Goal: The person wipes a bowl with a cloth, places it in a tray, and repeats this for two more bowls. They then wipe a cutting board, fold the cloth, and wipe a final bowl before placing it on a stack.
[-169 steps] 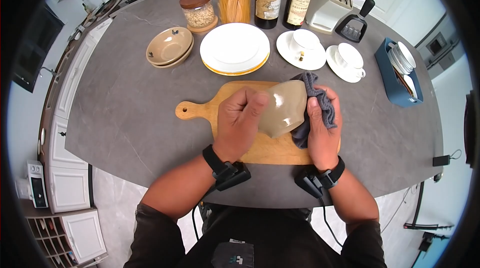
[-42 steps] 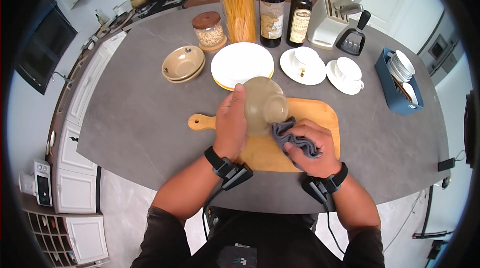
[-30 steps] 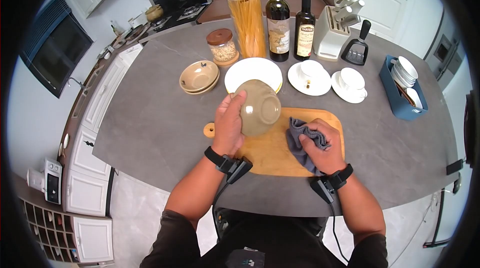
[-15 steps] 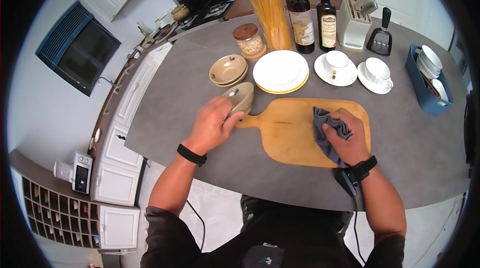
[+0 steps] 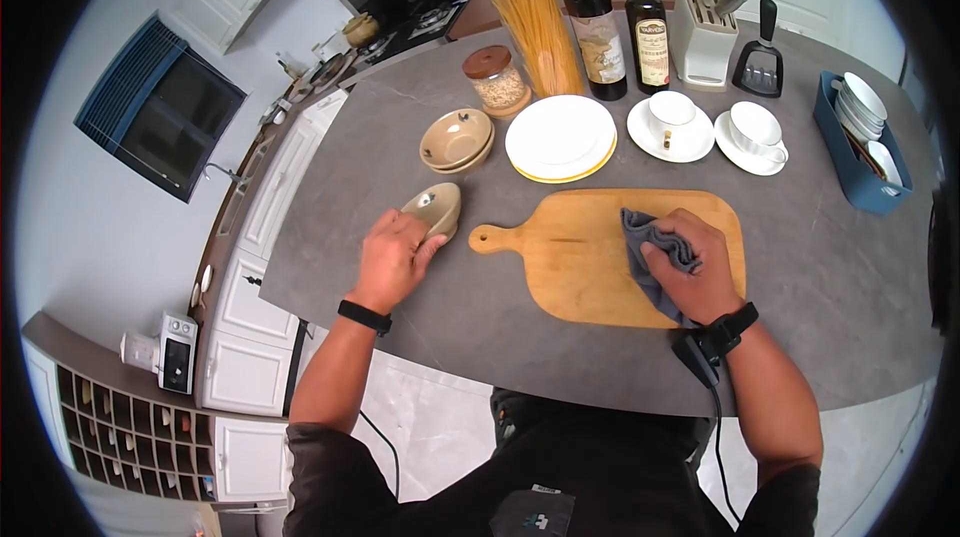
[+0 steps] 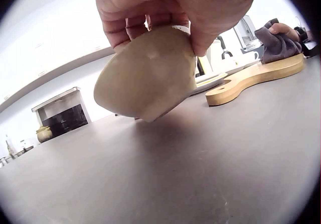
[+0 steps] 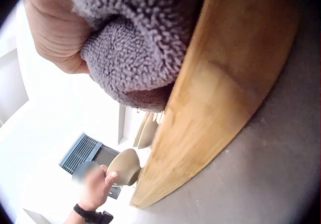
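My left hand (image 5: 391, 259) pinches the rim of a beige bowl (image 5: 436, 211) between thumb and fingers, left of the cutting board's handle. In the left wrist view the bowl (image 6: 148, 76) tilts close over the grey tabletop, its foot angled down. A crumpled grey cloth (image 5: 652, 255) is gripped in my right hand (image 5: 697, 267), low over the right part of the wooden cutting board (image 5: 570, 267). The right wrist view shows the thick folded cloth (image 7: 140, 53) right at the board's edge. Behind the held bowl stand two stacked beige bowls (image 5: 457, 140).
White plates (image 5: 560, 137) are stacked behind the board, with two cups on saucers (image 5: 672, 145) to their right. Farther back stand an oat jar (image 5: 497, 82), a spaghetti jar (image 5: 532, 27), two bottles (image 5: 597, 32) and a knife block (image 5: 704, 37). A blue basket (image 5: 850, 157) holds dishes at right.
My left hand has carried the bowl from above the board leftward and down towards the tabletop, tipping it from bottom-outward to nearly upright. The right hand has drawn the cloth away from the bowl.
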A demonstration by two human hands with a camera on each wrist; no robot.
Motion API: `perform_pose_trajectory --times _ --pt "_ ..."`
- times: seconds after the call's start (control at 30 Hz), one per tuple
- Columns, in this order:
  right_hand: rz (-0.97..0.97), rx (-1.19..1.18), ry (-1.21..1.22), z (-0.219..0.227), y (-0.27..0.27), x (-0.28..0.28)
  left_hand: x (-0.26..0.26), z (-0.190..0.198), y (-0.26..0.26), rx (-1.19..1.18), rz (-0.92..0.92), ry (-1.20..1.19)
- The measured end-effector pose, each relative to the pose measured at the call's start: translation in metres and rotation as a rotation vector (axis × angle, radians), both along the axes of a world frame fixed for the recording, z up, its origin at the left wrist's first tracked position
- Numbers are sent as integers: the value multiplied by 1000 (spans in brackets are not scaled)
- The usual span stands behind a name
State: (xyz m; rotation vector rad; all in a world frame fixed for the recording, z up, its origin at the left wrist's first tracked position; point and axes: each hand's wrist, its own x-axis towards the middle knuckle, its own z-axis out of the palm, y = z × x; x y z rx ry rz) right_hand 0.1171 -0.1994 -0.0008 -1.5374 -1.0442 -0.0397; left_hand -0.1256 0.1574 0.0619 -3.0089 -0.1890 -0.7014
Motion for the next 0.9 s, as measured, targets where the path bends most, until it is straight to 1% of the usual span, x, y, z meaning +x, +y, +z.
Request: perform_pose_trajectory --times 0.17,0.23,0.27,0.33,0.43,0.6,0.73,0.9 --pt "6 9 22 0 1 -1 19 5 -19 0 -68 -2" --pt "17 9 25 0 2 -1 38 15 -30 58 -162 -43" --pt "13 -6 25 1 2 -2 49 20 -36 56 -159 -45" --pt "3 -23 21 2 1 -2 76 26 -45 58 -293 -123" --pt "-2 -3 27 0 0 -2 119 22 -45 72 -326 -110" --pt "0 -8 66 -1 -1 -1 179 0 -37 72 -360 -119" --pt "9 -6 77 -2 0 1 202 -12 -40 96 -347 -148" --pt "8 -9 63 -2 0 3 213 -17 -43 148 -332 -150"
